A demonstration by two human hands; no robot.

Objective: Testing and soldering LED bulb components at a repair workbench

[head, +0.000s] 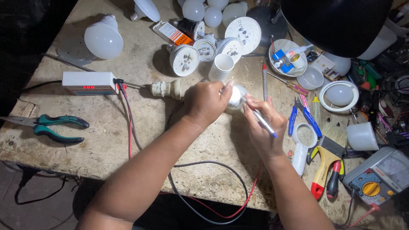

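A: Starting at the left, what lies on the bench (106,145)?

B: Green-handled pliers (55,127) near the left edge, and farther back a white tester box with a red display (88,82). Its red and black leads (132,127) trail toward the near edge. A whole white bulb (103,40) sits at the far left.

A: And in the middle?

B: The left hand (207,102) has its fingers wrapped around a small white bulb part (237,98), holding it just above the bench. The right hand (264,123) pinches a thin white and blue pen-like tool (263,122), its tip touching that part.

A: How far along does the work look?

B: Midway, I would judge. Beyond the hands lie several opened bulb bases (200,51) with their boards bare and loose domes (204,10) apart from them, so nothing there is closed up again.

A: To the right?

B: A paint brush (328,149), blue-handled cutters (300,117), and a grey multimeter with a yellow dial (377,179) at the near right corner.
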